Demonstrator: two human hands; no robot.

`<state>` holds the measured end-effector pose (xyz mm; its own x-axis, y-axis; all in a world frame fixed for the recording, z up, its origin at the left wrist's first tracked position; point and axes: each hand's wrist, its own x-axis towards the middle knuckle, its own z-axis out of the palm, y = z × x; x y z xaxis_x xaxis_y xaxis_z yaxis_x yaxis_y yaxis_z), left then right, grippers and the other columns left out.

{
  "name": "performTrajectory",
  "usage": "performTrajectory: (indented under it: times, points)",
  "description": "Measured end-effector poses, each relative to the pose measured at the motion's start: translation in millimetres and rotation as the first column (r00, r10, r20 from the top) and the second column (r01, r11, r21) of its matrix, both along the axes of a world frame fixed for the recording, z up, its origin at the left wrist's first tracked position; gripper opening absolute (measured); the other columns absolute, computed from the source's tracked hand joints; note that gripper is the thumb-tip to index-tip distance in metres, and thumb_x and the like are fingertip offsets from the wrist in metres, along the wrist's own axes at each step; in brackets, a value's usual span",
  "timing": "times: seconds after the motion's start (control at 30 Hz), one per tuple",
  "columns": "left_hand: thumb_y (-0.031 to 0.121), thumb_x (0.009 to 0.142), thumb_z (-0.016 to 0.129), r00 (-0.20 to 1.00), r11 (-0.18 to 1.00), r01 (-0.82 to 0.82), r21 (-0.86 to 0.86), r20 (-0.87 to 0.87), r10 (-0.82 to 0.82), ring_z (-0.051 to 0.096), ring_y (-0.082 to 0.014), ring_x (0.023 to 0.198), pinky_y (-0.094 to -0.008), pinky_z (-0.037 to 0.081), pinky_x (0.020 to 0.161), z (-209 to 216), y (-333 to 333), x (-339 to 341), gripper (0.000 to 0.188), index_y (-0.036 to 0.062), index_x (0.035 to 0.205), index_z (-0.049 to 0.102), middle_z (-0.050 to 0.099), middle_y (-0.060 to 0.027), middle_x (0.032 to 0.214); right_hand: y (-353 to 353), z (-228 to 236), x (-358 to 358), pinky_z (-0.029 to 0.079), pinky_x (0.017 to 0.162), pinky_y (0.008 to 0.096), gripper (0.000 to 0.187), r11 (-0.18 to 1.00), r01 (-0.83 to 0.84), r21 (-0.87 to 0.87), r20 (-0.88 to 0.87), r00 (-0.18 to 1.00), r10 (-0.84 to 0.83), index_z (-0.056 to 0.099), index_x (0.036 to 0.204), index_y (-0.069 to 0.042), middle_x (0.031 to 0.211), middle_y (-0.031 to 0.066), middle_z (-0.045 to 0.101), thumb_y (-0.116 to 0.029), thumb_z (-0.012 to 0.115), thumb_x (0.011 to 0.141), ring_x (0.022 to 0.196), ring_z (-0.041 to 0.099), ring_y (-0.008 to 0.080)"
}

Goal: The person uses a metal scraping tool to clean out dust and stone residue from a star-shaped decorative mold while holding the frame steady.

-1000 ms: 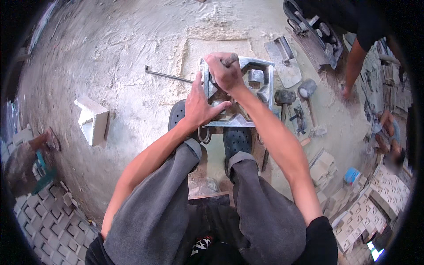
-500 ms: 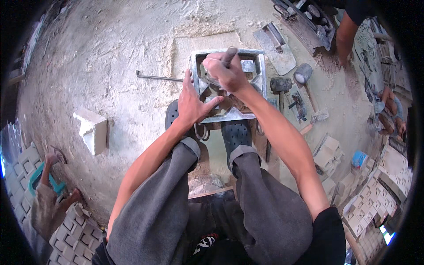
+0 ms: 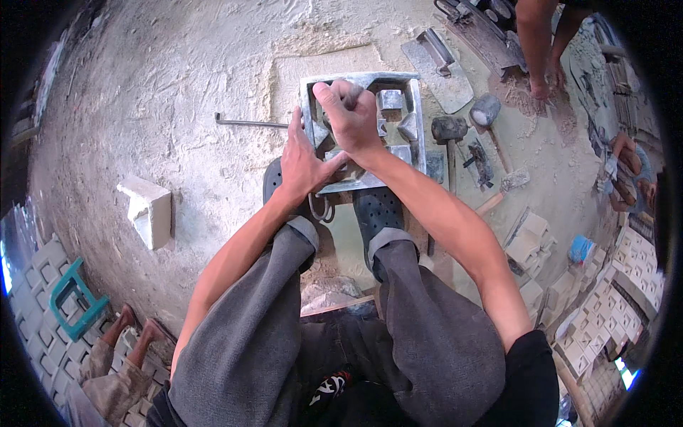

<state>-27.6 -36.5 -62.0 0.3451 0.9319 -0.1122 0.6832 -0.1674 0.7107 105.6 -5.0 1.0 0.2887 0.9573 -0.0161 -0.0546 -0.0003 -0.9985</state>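
In front of my feet is a rectangular metal mould [image 3: 418, 117] with raised block and wedge shapes inside. My right hand [image 3: 348, 124] is closed in a fist over the mould's left half, wrapped round a dark rod-like handle [image 3: 351, 97]. The tool's lower end is hidden beneath the fist. My left hand [image 3: 304, 160] lies against the mould's left side, fingers stretched along the outside and thumb reaching over the edge. A thin metal bar with a bent end [image 3: 249, 123] lies on the floor to the left of that hand.
Right of the mould lie two mallets [image 3: 449, 129] [image 3: 486, 112] and a flat plate trowel [image 3: 449, 82]. A co-worker's hands [image 3: 544, 82] are at the upper right. A pale angular block [image 3: 151, 212] lies at left, near a teal stool [image 3: 71, 302] and patterned tiles.
My right hand has shifted slightly left, and the handle now points more toward me. My left hand stays on the mould. At lower left, a co-worker's hand has gone from beside the stool.
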Motion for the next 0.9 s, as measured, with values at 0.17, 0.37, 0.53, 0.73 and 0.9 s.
performTrajectory:
  times: [0.17, 0.37, 0.53, 0.73, 0.9]
  points:
    - [0.061, 0.062, 0.08, 1.0, 0.996, 0.026, 0.084, -0.012, -0.025, 0.033, -0.0437, 0.135, -0.0451, 0.032, 0.11, -0.5, 0.4, -7.2, 0.131, -0.0117, 0.144, 0.009, 0.025, -0.0309, 0.147, 2.2, 43.2, 0.7, 0.024, 0.046, 0.0269, 0.046, 0.981, -0.183, 0.07, -0.04, 0.982, 0.186, 0.041, 0.052, -0.006, 0.052, -0.008, 0.036, -0.019, 0.059, 0.092, 0.051, 0.03, 0.0032]
    - [0.061, 0.072, 0.073, 0.857, 0.953, -0.069, 0.296, 0.507, -0.095, 0.033, -0.0338, 0.135, -0.0436, 0.026, 0.113, 1.5, 13.0, -12.4, 0.116, -0.0095, 0.144, 0.016, 0.028, -0.0242, 0.146, 12.6, 12.5, 8.5, 0.038, 0.052, 0.0325, 0.023, 0.915, -0.312, 0.258, 0.144, 0.948, 0.283, 0.059, 0.066, -0.001, 0.056, 0.0038, 0.05, -0.013, 0.06, 0.086, 0.055, 0.045, 0.0119]
    - [0.051, 0.09, 0.057, 0.716, 0.957, 0.063, 0.284, 0.655, -0.242, 0.049, -0.0272, 0.121, -0.0388, 0.037, 0.104, 56.9, 52.9, 24.0, 0.068, -0.0058, 0.126, 0.048, 0.052, -0.0193, 0.13, 15.4, -2.4, 35.9, 0.052, 0.075, 0.0444, 0.037, 0.865, -0.5, 0.033, 0.563, 0.725, 0.398, 0.069, 0.09, -0.004, 0.082, 0.0199, 0.066, -0.038, 0.064, 0.078, 0.079, 0.064, 0.0393]
    - [0.027, 0.098, 0.055, 0.67, 0.962, 0.27, -0.043, 0.726, -0.155, 0.061, -0.014, 0.073, -0.0282, 0.049, 0.07, 75.2, 76.5, 54.6, 0.029, 0.0009, 0.086, 0.059, 0.066, -0.0086, 0.087, -39.0, -28.8, 103.4, 0.041, 0.096, 0.0477, 0.054, 0.985, -0.137, 0.106, 0.802, 0.598, -0.003, 0.06, 0.115, -0.003, 0.115, 0.0188, 0.06, -0.044, 0.068, 0.081, 0.112, 0.055, 0.037]
    - [0.029, 0.102, 0.048, 0.708, 0.893, 0.332, -0.303, 0.706, -0.024, 0.035, -0.0109, 0.05, -0.0292, 0.028, 0.048, 77.7, 95.6, 57.4, 0.045, 0.0113, 0.062, 0.037, 0.04, -0.001, 0.054, -106.9, -81.9, 108.4, 0.039, 0.1, 0.0508, 0.07, 0.966, 0.256, 0.035, 0.852, 0.497, -0.162, 0.039, 0.138, 0.001, 0.122, 0.0289, 0.053, -0.045, 0.06, 0.089, 0.119, 0.05, 0.0418]
